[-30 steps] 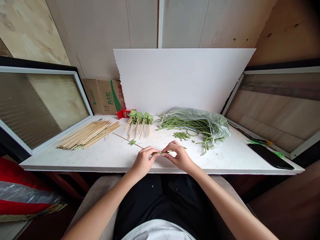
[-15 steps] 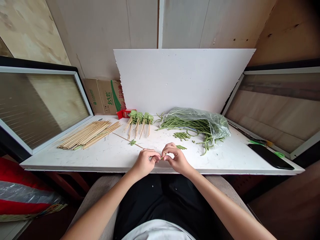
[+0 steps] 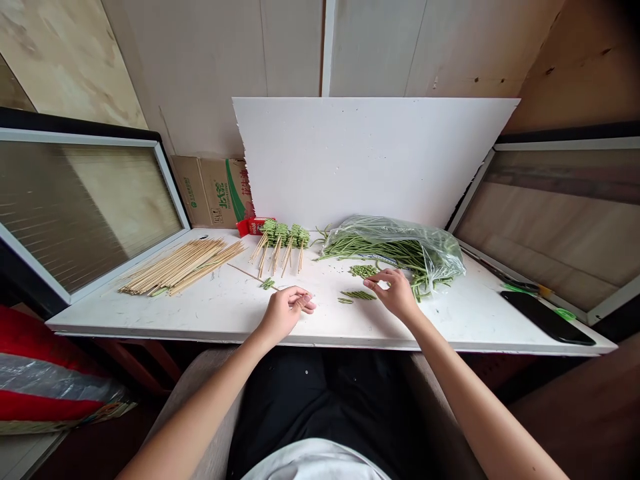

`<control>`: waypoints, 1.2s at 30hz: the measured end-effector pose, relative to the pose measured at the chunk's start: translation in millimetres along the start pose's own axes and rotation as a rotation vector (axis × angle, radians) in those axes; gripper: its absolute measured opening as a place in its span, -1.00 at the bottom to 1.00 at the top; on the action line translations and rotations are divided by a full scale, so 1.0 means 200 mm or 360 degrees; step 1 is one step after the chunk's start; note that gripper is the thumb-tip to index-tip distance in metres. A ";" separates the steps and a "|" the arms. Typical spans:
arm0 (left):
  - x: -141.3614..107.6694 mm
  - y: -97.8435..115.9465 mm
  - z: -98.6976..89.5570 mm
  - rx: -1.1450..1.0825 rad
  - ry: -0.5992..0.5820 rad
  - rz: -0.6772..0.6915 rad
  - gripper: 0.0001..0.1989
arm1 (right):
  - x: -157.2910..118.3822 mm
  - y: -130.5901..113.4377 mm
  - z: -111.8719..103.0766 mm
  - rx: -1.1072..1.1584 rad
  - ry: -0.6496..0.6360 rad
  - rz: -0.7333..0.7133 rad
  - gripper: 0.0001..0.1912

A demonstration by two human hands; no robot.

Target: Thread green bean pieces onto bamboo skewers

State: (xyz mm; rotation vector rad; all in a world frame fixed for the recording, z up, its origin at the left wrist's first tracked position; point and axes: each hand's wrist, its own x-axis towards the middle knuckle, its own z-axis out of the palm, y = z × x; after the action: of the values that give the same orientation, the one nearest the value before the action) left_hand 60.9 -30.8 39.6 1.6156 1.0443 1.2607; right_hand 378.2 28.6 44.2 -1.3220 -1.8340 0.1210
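My left hand (image 3: 286, 312) hovers over the front middle of the white table (image 3: 200, 315), its fingers loosely bent and apart, with nothing visible in them. Just behind it lies a thin wooden skewer (image 3: 241, 270) with short green bean pieces (image 3: 267, 283) on it; the hand hides its near end. Further right, my right hand (image 3: 396, 293) is closed in a pinch beside a small heap of cut bean pieces (image 3: 363, 271). What the fingertips hold, if anything, is too small to make out. A short row of bean pieces (image 3: 359, 295) lies between the hands.
At the left lies a large bundle of bare skewers (image 3: 175, 267). Finished bean skewers (image 3: 285, 235) stand grouped at the back. A clear plastic bag (image 3: 443, 250) of long green beans (image 3: 380, 251) sits behind my right hand. A black phone (image 3: 545, 317) rests at the right edge.
My hands, together in front of me before, have parted. The right one has moved right and away from me towards the bean pieces; the left has shifted slightly back and loosened.
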 end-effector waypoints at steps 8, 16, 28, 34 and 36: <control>0.01 -0.06 0.03 -0.0126 0.0030 -0.0010 -0.59 | -0.05 0.16 0.09 -0.0491 -0.0109 0.0076 -0.65; 0.02 -0.03 0.03 -0.0233 0.0204 -0.0016 -0.60 | -0.09 -0.33 0.05 0.0247 -0.0403 -0.0203 -0.59; -0.02 0.03 0.07 -0.0379 0.0074 -0.0047 -0.62 | -0.17 -0.51 0.10 0.0439 -0.0334 -0.0445 -0.79; -0.05 0.05 0.07 0.0210 0.0009 0.0278 -0.76 | -0.17 -0.55 0.09 0.0449 -0.0307 -0.0574 -0.87; -0.06 0.06 0.07 0.0366 0.0021 0.0380 -0.80 | -0.18 -0.55 0.10 0.0465 -0.0324 -0.0584 -0.88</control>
State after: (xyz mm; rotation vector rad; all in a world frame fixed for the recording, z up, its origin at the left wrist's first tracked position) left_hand 74.8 -47.9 44.4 1.9566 1.0587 1.3463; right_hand 286.8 -41.5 68.6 -0.7810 -2.1060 0.3226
